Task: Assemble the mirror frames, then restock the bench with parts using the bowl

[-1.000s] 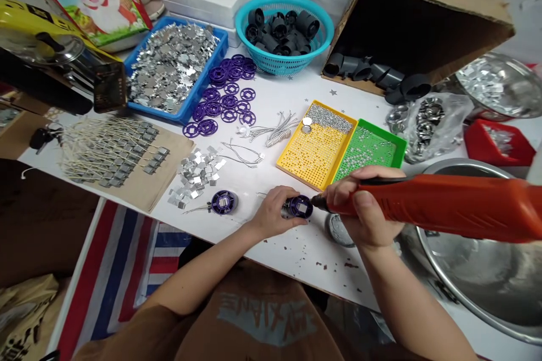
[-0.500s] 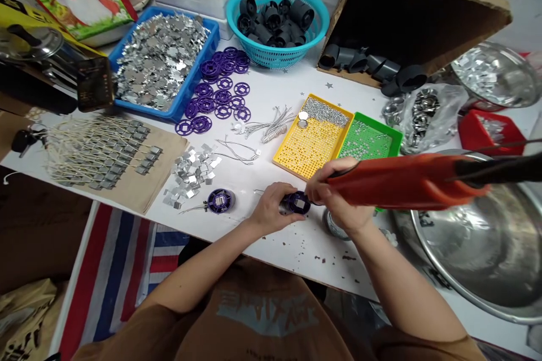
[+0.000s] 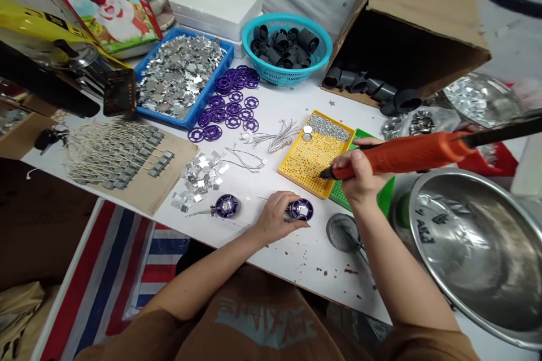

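Metal bits point(image 3: 180, 76) fill a blue tray point(image 3: 212, 87), and black plastic tubes point(image 3: 282, 45) sit in a teal basket point(image 3: 288, 79). Tiny silver bits point(image 3: 328, 127) lie at the far end of a yellow tray point(image 3: 324, 194), right beside a green tray point(image 3: 339, 197). A big steel bowl point(image 3: 423, 237) sits off to the right. The left hand point(image 3: 275, 217) is closed around a purple spool point(image 3: 302, 210), low over the counter point(image 3: 309, 271) near its front edge. The right hand point(image 3: 355, 166) is closed around an orange soldering iron point(image 3: 406, 152), and its dark tip points down over the yellow tray. Another purple spool point(image 3: 226, 206) lies to the left of the left hand, not touching it.
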Demonstrator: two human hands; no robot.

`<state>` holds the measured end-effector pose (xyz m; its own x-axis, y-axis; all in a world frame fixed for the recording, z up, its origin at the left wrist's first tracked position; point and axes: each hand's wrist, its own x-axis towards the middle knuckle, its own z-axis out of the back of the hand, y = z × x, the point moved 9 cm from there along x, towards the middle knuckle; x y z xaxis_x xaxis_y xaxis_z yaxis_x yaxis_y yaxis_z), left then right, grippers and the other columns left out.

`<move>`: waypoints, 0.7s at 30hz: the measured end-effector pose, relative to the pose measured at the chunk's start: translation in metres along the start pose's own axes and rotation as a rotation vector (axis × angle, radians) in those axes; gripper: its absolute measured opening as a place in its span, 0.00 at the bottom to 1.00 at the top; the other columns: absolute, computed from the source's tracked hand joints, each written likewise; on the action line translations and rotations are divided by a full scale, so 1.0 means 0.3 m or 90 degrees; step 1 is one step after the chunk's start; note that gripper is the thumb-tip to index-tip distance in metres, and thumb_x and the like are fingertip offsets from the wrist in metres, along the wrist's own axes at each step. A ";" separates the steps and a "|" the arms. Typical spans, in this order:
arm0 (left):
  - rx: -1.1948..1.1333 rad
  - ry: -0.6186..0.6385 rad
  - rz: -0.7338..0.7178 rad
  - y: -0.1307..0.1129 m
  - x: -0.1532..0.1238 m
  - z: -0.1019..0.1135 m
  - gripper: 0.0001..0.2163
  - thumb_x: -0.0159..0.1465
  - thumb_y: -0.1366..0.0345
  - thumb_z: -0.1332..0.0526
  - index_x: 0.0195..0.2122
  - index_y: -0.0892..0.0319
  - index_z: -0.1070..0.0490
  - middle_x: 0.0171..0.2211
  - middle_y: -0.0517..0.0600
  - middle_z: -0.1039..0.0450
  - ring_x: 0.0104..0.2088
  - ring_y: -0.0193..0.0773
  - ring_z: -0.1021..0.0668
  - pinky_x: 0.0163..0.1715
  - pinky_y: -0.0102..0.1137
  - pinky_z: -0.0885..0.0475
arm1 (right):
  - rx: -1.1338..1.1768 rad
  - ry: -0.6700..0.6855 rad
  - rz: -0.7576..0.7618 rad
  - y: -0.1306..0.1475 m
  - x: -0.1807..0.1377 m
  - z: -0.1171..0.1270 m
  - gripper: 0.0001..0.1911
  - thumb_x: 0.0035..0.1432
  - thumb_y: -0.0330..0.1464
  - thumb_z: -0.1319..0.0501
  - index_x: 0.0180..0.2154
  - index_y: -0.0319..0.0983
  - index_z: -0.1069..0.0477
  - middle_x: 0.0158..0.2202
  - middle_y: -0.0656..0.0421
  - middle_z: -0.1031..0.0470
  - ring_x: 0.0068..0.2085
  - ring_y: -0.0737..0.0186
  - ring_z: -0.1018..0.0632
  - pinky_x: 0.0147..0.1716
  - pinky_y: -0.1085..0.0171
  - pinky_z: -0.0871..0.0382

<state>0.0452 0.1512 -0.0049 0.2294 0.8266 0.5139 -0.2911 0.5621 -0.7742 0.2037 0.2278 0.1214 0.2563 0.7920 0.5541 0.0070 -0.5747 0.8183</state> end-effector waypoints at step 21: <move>0.004 0.004 0.021 0.013 0.006 0.001 0.27 0.54 0.47 0.32 0.49 0.58 0.34 0.43 0.56 0.26 0.45 0.46 0.24 0.46 0.42 0.27 | 0.000 0.009 -0.017 -0.038 -0.011 -0.019 0.10 0.54 0.38 0.37 0.38 0.43 0.33 0.17 0.67 0.34 0.18 0.65 0.31 0.20 0.62 0.33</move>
<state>0.0443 0.1549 -0.0070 0.2258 0.8446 0.4854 -0.3038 0.5345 -0.7887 0.1974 0.2329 0.1110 0.2418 0.8102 0.5340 0.0140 -0.5532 0.8329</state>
